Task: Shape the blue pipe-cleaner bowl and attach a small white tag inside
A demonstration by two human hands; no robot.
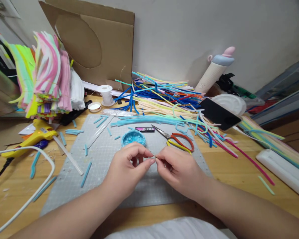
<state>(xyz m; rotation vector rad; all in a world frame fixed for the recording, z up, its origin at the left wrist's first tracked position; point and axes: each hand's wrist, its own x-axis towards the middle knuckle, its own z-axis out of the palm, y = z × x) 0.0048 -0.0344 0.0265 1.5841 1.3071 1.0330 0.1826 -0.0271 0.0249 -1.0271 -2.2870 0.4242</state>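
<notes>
Over a grey cutting mat [72, 172], my left hand [126, 169] and my right hand [178, 167] meet at their fingertips. Both are closed in a pinch on a small thin silvery piece [154, 157], too small to name. Just behind the hands lies a light blue round fuzzy piece [133, 137] made of coiled pipe cleaner. Red and yellow handled scissors [178, 141] lie on the mat to the right of it.
A yellow glue gun [37, 136] with a glue stick lies at the left. Several coloured pipe cleaners [164, 99] are piled at the back, short blue offcuts lie scattered. A black phone [219, 114], white spool [106, 94], bottle [214, 71] and stacked fuzzy strips [49, 73] stand around.
</notes>
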